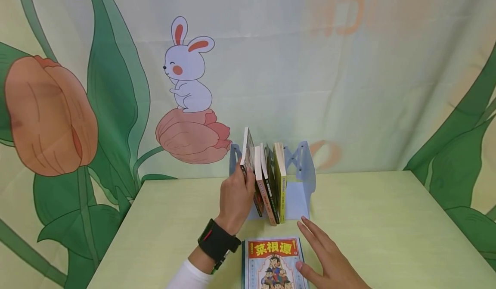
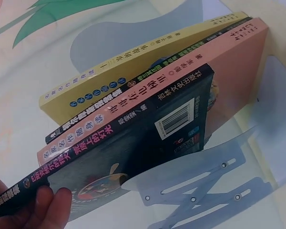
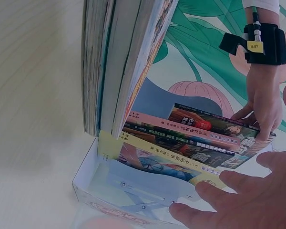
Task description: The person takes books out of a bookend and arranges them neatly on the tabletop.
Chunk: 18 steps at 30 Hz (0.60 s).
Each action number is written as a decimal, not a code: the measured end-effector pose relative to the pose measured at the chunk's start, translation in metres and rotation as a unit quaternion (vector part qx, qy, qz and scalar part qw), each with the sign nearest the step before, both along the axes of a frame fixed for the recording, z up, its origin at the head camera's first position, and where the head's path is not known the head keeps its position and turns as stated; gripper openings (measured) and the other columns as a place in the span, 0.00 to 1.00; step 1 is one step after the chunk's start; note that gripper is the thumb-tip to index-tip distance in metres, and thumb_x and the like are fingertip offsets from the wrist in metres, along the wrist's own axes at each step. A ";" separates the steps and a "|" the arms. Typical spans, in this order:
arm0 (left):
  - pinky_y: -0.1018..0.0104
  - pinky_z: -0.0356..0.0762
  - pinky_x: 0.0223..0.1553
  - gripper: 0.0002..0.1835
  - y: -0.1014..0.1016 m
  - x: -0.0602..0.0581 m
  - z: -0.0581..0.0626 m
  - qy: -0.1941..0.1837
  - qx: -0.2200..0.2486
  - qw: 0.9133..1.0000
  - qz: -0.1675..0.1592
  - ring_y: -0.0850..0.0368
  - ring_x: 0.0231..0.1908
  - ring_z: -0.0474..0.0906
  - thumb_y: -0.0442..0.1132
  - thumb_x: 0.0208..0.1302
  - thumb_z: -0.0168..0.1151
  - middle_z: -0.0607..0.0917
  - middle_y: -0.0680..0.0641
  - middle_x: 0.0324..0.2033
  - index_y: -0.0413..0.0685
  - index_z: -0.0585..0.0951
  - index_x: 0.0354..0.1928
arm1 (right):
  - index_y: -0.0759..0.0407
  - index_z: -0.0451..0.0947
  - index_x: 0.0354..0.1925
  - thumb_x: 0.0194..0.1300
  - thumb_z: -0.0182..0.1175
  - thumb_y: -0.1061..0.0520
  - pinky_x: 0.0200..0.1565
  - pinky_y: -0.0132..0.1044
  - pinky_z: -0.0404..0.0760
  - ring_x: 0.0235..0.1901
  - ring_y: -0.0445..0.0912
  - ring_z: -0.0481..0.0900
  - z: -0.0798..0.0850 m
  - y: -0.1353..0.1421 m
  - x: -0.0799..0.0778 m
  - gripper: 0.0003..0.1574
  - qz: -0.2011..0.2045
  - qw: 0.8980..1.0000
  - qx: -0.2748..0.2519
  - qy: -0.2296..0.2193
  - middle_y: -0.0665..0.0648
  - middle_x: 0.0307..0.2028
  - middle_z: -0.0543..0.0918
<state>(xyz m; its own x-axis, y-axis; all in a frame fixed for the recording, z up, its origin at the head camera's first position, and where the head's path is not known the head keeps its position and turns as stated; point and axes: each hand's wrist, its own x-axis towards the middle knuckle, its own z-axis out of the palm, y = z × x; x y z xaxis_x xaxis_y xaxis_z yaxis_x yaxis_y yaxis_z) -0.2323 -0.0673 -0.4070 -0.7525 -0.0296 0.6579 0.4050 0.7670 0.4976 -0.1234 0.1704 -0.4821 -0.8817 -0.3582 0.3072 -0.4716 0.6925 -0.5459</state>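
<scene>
Perhaps the dark book (image 2: pixel 148 138), pinched in the left hand (image 1: pixel 237 192) at eleven o'clock from the empty, spread right hand (image 1: pixel 329 259) in the head view, could drag the adjacent pink book (image 2: pixel 240 69) askew if their covers rub.

Free gap between the yellow book (image 1: pixel 283 199) and the bookstand's right end plate (image 1: pixel 308 168); book stack (image 1: pixel 273 265) obstructs the low frontal approach, left hand (image 1: pixel 236 198) the left side.
</scene>
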 end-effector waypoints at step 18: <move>0.73 0.52 0.14 0.21 -0.001 0.000 0.014 0.024 0.010 1.000 -0.008 0.64 0.11 0.56 0.42 0.77 0.45 0.67 0.50 0.14 0.34 0.73 0.62 | 0.32 0.48 0.77 0.65 0.60 0.39 0.53 0.68 0.74 0.70 0.56 0.65 0.000 -0.001 -0.002 0.49 0.000 1.000 0.004 0.006 0.49 0.76 0.58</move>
<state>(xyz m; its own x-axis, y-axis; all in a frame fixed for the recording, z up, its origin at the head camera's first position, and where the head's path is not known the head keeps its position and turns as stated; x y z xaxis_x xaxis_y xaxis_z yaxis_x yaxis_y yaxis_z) -0.2327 -0.0687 -0.3934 -0.7201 -0.0316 0.6931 0.4414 0.7499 0.4928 -0.1249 0.1690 -0.4821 -0.8781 -0.3603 0.3148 -0.4777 0.6965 -0.5354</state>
